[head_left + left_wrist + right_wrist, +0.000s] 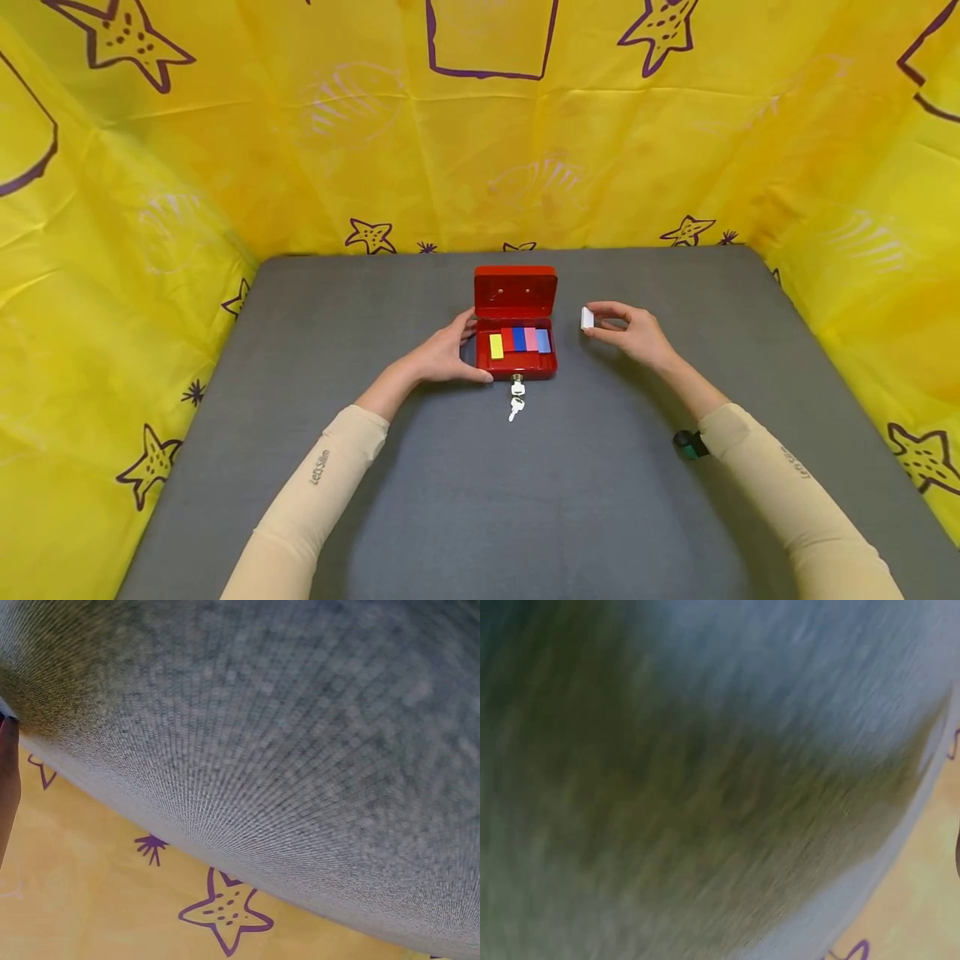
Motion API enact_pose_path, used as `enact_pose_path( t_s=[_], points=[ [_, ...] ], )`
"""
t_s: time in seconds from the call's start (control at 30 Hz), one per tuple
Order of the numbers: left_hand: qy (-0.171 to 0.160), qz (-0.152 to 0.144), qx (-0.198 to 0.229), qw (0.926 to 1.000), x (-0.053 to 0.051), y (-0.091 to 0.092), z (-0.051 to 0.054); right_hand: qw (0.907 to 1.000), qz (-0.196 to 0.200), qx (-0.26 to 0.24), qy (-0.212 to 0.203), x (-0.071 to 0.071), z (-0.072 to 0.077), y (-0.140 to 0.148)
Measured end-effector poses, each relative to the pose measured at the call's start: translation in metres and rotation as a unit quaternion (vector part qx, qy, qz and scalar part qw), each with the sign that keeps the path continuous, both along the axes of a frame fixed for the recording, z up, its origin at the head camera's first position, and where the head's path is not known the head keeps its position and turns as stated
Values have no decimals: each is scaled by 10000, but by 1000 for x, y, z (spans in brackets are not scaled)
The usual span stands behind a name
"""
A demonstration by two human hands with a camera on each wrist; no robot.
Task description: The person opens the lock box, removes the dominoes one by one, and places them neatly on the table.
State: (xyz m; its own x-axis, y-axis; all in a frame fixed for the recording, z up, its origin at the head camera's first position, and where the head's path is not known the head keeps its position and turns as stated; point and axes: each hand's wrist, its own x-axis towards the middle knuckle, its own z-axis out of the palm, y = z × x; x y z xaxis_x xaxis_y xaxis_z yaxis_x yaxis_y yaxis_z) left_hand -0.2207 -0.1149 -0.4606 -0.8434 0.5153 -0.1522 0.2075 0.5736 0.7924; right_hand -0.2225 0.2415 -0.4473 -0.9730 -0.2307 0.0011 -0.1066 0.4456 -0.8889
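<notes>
A red metal cash box [517,369] stands with its lid raised in the middle of the grey table in the head view. Several coloured blocks lie inside: a yellow block [497,347] at the left, then red, dark blue, pink [531,339] and light blue ones in a row. My left hand [444,350] holds the box's left side, thumb at the front corner and fingers toward the hinge. To the right of the box, my right hand [633,333] pinches a small white block [587,318] between thumb and fingers, apart from the box.
Two keys [517,400] hang from the lock at the box's front. A dark wrist strap [690,444] shows under the right sleeve. Yellow printed cloth [465,167] borders the grey table [480,500] at the back and sides. Both wrist views show mostly blurred table surface.
</notes>
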Motion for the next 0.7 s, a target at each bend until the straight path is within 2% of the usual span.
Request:
enact_pose_path(
  t_s=[0.13, 0.27, 0.53, 0.7],
  points=[
    [-20, -2, 1, 10000, 0, 1, 1, 9990, 23, 433, 95, -4, -7, 8],
    [-22, 4, 3, 10000, 0, 1, 1, 9946, 243, 932, 388, -6, -9, 11],
    [-22, 21, -79, 10000, 1, 2, 0, 9745, 1015, 1670, 1099, -12, -15, 12],
    [18, 34, -92, 10000, 0, 2, -1, 9672, 1161, 1895, 1227, -13, -16, 9]
  ],
)
